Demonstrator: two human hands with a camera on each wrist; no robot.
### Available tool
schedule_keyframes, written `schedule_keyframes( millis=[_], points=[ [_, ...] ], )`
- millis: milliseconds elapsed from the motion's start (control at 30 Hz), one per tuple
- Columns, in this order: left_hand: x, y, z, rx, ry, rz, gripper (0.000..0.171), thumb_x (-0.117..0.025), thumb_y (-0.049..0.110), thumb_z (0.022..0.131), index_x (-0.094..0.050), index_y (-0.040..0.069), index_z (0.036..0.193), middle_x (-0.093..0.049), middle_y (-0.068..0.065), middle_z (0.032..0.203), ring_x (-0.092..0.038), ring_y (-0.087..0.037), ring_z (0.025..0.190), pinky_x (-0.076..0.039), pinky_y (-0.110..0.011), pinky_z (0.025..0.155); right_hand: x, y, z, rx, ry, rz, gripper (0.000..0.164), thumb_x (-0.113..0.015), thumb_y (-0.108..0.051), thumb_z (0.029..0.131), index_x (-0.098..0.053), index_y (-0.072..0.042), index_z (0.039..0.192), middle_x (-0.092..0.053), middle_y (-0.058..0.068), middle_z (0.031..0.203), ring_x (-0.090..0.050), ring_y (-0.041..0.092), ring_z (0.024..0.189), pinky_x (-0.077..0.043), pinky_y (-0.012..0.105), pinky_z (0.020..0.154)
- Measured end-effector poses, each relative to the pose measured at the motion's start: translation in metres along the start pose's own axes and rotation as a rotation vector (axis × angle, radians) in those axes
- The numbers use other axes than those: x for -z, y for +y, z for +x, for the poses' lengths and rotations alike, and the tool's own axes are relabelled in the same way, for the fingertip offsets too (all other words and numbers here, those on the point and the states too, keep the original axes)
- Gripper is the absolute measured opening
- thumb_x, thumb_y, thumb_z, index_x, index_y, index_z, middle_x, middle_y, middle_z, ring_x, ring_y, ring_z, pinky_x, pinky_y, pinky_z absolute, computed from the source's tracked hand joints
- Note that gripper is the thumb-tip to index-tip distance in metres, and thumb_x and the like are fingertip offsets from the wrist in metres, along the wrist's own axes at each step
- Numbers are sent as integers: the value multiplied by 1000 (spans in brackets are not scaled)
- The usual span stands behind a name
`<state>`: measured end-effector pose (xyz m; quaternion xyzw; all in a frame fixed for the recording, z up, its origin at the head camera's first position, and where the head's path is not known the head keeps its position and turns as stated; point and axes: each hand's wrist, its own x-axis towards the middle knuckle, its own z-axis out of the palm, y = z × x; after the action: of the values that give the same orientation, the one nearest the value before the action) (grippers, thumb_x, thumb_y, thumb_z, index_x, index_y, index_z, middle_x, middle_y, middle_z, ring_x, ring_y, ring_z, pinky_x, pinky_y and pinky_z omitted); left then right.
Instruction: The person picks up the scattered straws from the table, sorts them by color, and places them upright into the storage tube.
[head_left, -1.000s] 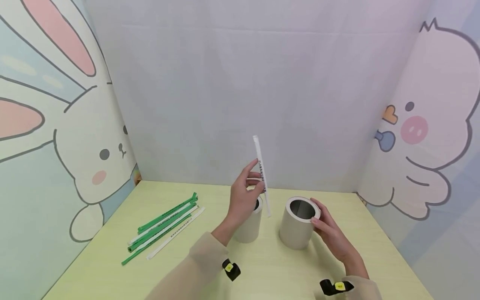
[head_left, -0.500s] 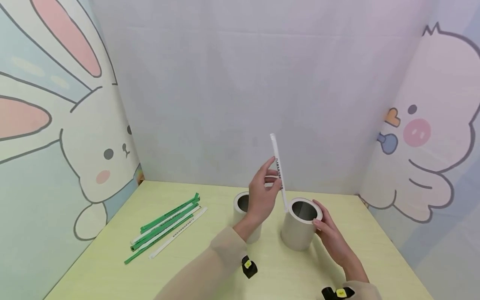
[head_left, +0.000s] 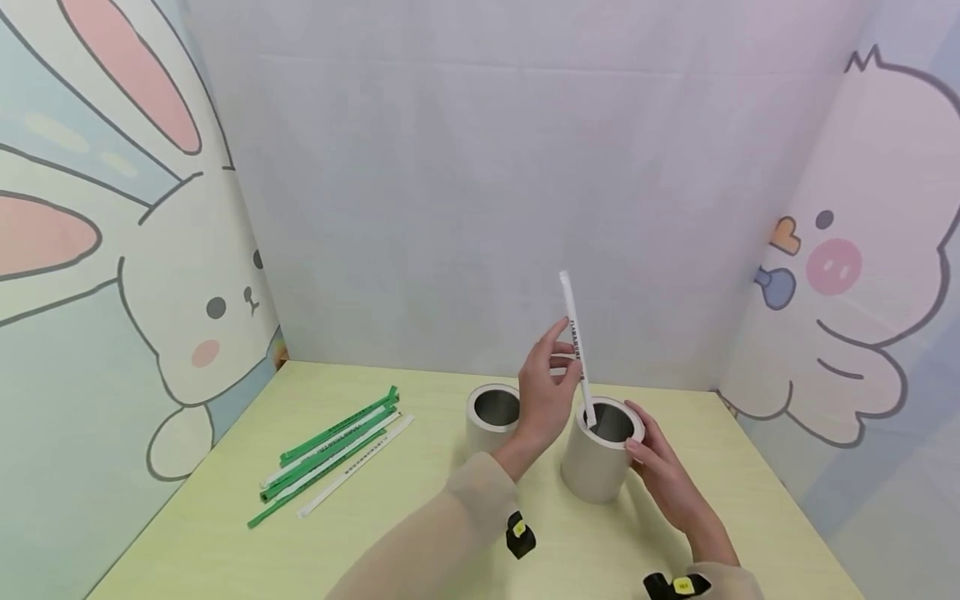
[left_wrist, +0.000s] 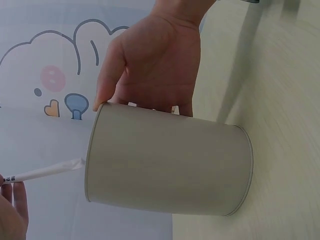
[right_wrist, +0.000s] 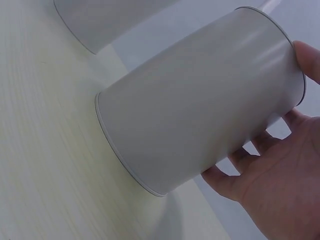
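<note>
My left hand (head_left: 546, 390) pinches a white paper-wrapped straw (head_left: 567, 304) between thumb and fingers. The straw stands nearly upright, and its lower tip is at the mouth of the right-hand pale grey canister (head_left: 596, 468), just inside the rim as the head view shows it. My right hand (head_left: 669, 473) holds that canister from its right side; in the right wrist view the thumb (right_wrist: 309, 60) lies at the rim and the fingers along the wall. The canister stands upright on the table. A second grey canister (head_left: 483, 432) stands to its left, partly behind my left wrist.
A loose pile of green wrapped straws (head_left: 328, 452) and white ones lies on the left of the pale yellow table (head_left: 202, 533). One white straw (head_left: 356, 467) lies at the pile's right side. A grey cloth backdrop (head_left: 420, 208) and cartoon-printed side walls enclose the table.
My left hand has carried the straw rightward from over the left canister, and its tip has come to the right canister's mouth. My right hand keeps its hold on that canister.
</note>
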<state>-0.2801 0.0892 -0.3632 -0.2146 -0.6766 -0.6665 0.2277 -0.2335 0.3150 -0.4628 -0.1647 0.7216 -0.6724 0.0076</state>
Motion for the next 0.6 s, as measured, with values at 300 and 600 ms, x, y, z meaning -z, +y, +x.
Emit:
schedule_keyframes(
  millis=[300, 600],
  points=[
    [-16, -9, -5, 24, -42, 24, 63, -65, -1, 101, -52, 27, 156, -68, -7, 117, -73, -15, 100, -60, -21, 84, 4, 2, -1, 13, -27, 6, 60, -35, -16, 116, -11, -16, 171, -24, 8, 166, -40, -3, 141, -42, 16, 105],
    [-25, -23, -16, 99, -96, 80, 61, -66, 3, 102, -51, 27, 156, -68, -1, 115, -71, -10, 99, -59, -20, 81, 9, 3, 0, 27, -70, 2, 59, -28, -21, 117, -7, -16, 171, -24, -3, 166, -36, -4, 144, -41, 17, 106]
  ],
)
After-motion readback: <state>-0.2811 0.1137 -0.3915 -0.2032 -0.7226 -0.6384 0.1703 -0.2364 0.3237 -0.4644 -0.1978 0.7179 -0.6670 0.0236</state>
